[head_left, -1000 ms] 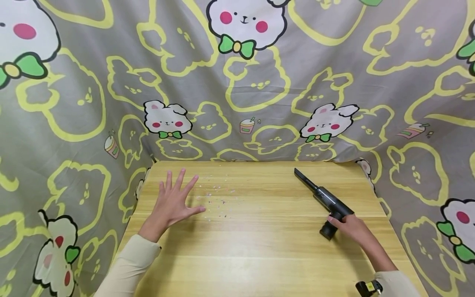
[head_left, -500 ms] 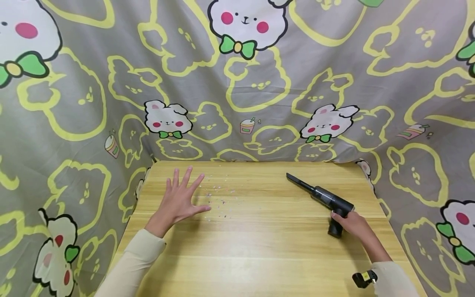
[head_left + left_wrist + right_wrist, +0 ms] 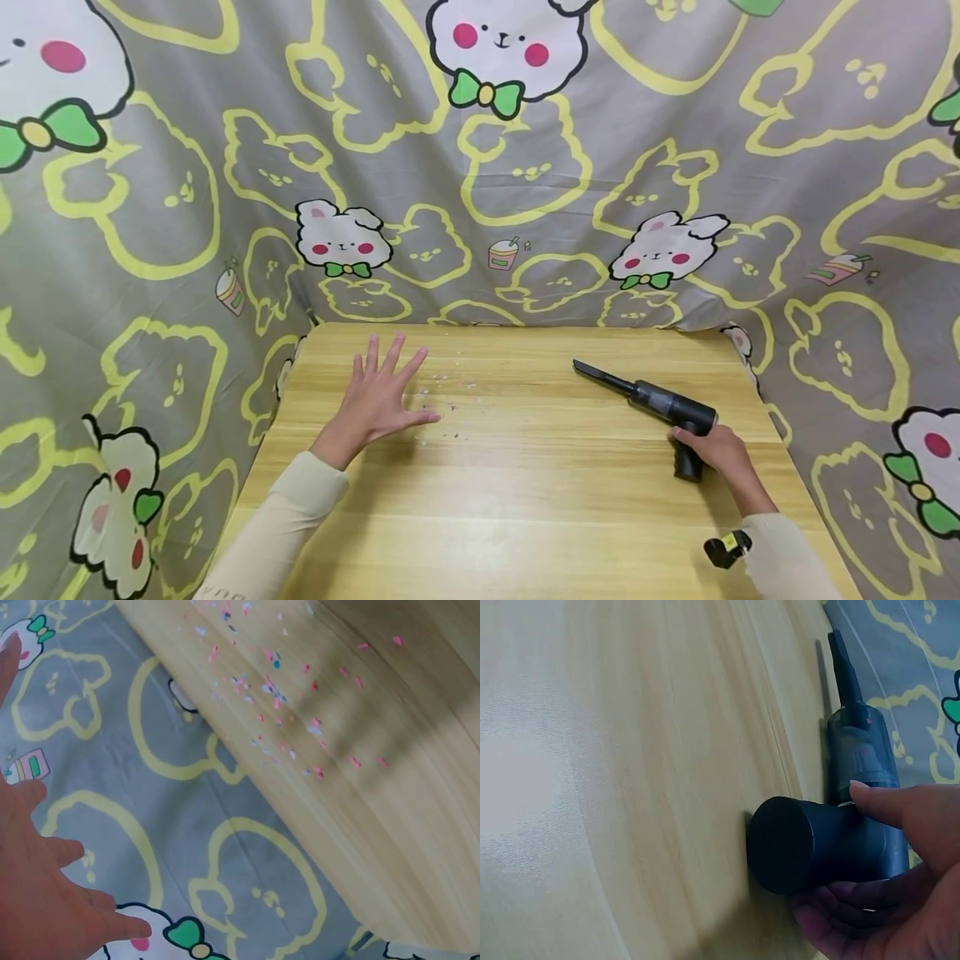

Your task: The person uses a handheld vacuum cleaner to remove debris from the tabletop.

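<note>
In the head view we see the left hand [image 3: 382, 398] spread flat, fingers wide, low over the surface [image 3: 510, 500] near its far left corner; whether the palm touches the wood we cannot tell. Just beside its fingertips lie confetti bits [image 3: 442, 400], too small here to tell colours. The right hand [image 3: 716, 450] curls its grip round the handle of the vacuum [image 3: 660, 408], which lies on the surface at the right, nozzle pointing left and away. A small black and yellow clip [image 3: 723, 550] sits at the right wrist; what it is we cannot make out. The left sleeve [image 3: 277, 525] carries faint lettering at the lower edge, cut off and unreadable. The bunny cloth [image 3: 480, 167] hangs all round.

In the left wrist view only part of the hand [image 3: 45, 900] shows, fingers straight, over the cloth [image 3: 187, 825]; pink, blue and white bits [image 3: 285, 697] dot the surface [image 3: 405, 825].

In the right wrist view the fingers [image 3: 855, 896] and thumb wrap the vacuum [image 3: 832, 840]; the handle's round end faces us, the palm is cut off. No writing shows on it.
</note>
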Available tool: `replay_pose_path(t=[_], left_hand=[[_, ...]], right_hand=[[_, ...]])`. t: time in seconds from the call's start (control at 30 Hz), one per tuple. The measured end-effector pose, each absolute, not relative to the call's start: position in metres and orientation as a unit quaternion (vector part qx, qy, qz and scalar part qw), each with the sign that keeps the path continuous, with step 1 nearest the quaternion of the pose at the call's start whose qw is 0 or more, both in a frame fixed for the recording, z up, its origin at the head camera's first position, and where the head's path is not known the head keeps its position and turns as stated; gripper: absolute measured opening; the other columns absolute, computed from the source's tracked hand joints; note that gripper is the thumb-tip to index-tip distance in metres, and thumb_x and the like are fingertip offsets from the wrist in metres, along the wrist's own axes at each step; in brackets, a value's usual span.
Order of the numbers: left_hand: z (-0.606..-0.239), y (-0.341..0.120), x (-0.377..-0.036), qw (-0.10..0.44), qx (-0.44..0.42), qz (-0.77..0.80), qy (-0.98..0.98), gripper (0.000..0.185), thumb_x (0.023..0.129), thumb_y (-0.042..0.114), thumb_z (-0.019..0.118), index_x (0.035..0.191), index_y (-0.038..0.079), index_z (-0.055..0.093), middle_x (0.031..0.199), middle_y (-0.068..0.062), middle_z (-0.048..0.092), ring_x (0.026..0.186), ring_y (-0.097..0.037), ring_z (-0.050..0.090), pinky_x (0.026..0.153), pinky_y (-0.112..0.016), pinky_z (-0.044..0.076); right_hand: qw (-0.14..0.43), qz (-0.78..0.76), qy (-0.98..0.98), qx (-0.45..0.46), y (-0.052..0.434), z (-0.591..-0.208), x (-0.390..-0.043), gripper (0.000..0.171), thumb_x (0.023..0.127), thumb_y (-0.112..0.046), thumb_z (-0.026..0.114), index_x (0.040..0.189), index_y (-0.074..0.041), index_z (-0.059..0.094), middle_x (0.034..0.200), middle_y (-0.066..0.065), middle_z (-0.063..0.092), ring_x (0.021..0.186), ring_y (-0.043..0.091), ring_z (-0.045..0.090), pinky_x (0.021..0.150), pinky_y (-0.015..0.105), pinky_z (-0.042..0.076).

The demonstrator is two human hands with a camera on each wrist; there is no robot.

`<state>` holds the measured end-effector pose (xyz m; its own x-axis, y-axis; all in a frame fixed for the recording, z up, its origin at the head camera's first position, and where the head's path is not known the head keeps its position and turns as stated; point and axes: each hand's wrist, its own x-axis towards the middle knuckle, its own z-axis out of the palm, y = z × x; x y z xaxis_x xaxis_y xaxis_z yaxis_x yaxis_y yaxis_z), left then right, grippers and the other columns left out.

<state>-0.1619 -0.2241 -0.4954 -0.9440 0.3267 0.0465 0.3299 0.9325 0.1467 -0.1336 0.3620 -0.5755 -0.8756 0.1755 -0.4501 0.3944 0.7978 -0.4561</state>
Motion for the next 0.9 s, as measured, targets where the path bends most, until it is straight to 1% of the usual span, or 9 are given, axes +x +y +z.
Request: replay_pose_path(t=[0.03,0.1,0.17,0.27,0.33,0.57,0.63,0.8,0.9], left_hand=[[-0.496,-0.222,-0.163,0.008,-0.168,-0.08,-0.983,0.11,0.076,0.089,0.061,0.165,0.034,0.026,0.176,-0.014,0.006,0.158,-0.058,0.0,0.122,-0.083,0.014],[-0.498,-0.217,-0.164,0.005,-0.17,-0.077,-0.982,0.111,0.076,0.09,0.061,0.165,0.034,0.026,0.176,-0.014,0.007,0.158,-0.058,0.001,0.122,-0.083,0.014],[-0.5,-0.212,-0.166,-0.001,-0.173,-0.077,-0.982,0.112,0.075,0.09,0.061,0.165,0.035,0.024,0.177,-0.013,0.006,0.158,-0.057,-0.001,0.122,-0.083,0.014],[-0.503,-0.205,-0.168,-0.009,-0.181,-0.07,-0.981,0.113,0.075,0.091,0.06,0.166,0.036,0.021,0.177,-0.012,0.006,0.158,-0.057,0.0,0.123,-0.082,0.014],[-0.505,-0.2,-0.17,-0.013,-0.186,-0.066,-0.98,0.114,0.075,0.091,0.06,0.166,0.036,0.019,0.177,-0.011,0.005,0.158,-0.056,0.0,0.124,-0.08,0.015],[-0.509,-0.189,-0.172,-0.016,-0.201,-0.061,-0.977,0.112,0.075,0.09,0.06,0.166,0.037,0.019,0.177,-0.011,0.006,0.158,-0.056,0.003,0.125,-0.079,0.016],[-0.51,-0.187,-0.172,-0.014,-0.205,-0.063,-0.977,0.111,0.076,0.09,0.06,0.166,0.037,0.02,0.177,-0.011,0.008,0.158,-0.056,0.004,0.124,-0.079,0.017],[-0.512,-0.183,-0.176,-0.007,-0.209,-0.058,-0.976,0.109,0.078,0.087,0.061,0.166,0.035,0.023,0.176,-0.012,0.011,0.158,-0.055,0.008,0.123,-0.079,0.021],[-0.512,-0.179,-0.179,-0.002,-0.207,-0.062,-0.976,0.106,0.08,0.082,0.066,0.165,0.033,0.026,0.176,-0.012,0.013,0.158,-0.056,0.01,0.122,-0.08,0.022]], right_hand=[[0.194,-0.28,0.927,0.155,0.363,-0.577,-0.134,0.091,0.096,-0.057,0.061,0.123,0.028,0.05,0.116,0.047,0.058,0.095,0.048,0.064,0.082,0.053,0.057],[0.191,-0.286,0.925,0.159,0.366,-0.579,-0.135,0.087,0.095,-0.057,0.064,0.117,0.026,0.053,0.102,0.04,0.063,0.085,0.041,0.064,0.075,0.046,0.057],[0.191,-0.299,0.919,0.171,0.369,-0.581,-0.136,0.079,0.093,-0.056,0.067,0.107,0.021,0.056,0.086,0.028,0.064,0.074,0.032,0.062,0.066,0.038,0.053],[0.192,-0.322,0.907,0.193,0.373,-0.582,-0.137,0.068,0.091,-0.052,0.071,0.095,0.013,0.056,0.071,0.011,0.058,0.063,0.022,0.058,0.056,0.03,0.047],[0.193,-0.34,0.896,0.209,0.374,-0.583,-0.137,0.064,0.09,-0.05,0.073,0.092,0.011,0.055,0.068,0.008,0.055,0.061,0.02,0.056,0.055,0.029,0.045],[0.191,-0.405,0.866,0.225,0.372,-0.587,-0.134,0.062,0.091,-0.045,0.074,0.099,0.013,0.053,0.079,0.01,0.056,0.069,0.017,0.057,0.057,0.026,0.049],[0.192,-0.411,0.861,0.23,0.374,-0.589,-0.134,0.058,0.091,-0.044,0.073,0.094,0.01,0.054,0.073,0.006,0.055,0.063,0.014,0.056,0.055,0.026,0.049],[0.186,-0.433,0.85,0.235,0.375,-0.59,-0.135,0.051,0.092,-0.046,0.072,0.087,0.002,0.055,0.073,0.002,0.055,0.061,0.011,0.055,0.054,0.024,0.05],[0.189,-0.47,0.83,0.233,0.373,-0.588,-0.135,0.052,0.095,-0.046,0.07,0.094,0.004,0.057,0.081,0.002,0.059,0.067,0.011,0.059,0.058,0.025,0.054]])
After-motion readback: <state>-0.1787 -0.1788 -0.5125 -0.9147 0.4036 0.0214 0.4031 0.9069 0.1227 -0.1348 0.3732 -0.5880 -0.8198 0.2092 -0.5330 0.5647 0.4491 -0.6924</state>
